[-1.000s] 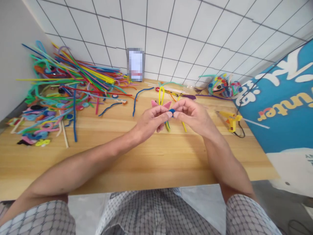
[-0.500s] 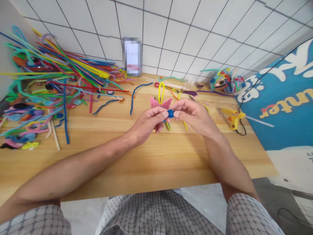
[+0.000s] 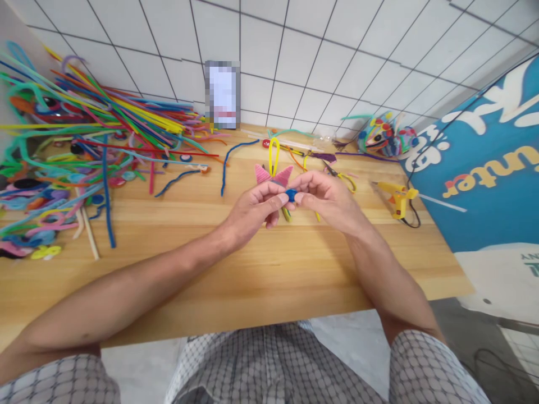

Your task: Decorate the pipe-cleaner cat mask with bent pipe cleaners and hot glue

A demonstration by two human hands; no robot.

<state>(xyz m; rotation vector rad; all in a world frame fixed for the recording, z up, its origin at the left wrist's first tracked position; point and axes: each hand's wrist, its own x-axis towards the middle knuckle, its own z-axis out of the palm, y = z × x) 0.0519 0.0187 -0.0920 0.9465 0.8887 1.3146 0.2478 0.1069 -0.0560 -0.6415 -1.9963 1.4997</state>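
Over the middle of the wooden table (image 3: 269, 269), my left hand (image 3: 252, 206) and my right hand (image 3: 326, 196) meet fingertip to fingertip. Both pinch a small blue coiled piece (image 3: 291, 194) between thumbs and forefingers. Behind the fingers show two pink pointed shapes (image 3: 264, 173) and a yellow pipe-cleaner loop (image 3: 274, 154), which seem part of the same craft piece; its lower part is hidden by my fingers.
A large heap of coloured pipe cleaners (image 3: 84, 134) covers the table's left and back. A yellow glue gun (image 3: 396, 196) with its cord lies at the right. A colourful finished craft (image 3: 385, 140) sits at the back right, next to a blue board (image 3: 484, 168).
My hands have stayed pinched on the blue piece, with only small finger shifts. The view has shifted a little, so the table's contents sit slightly to the left.
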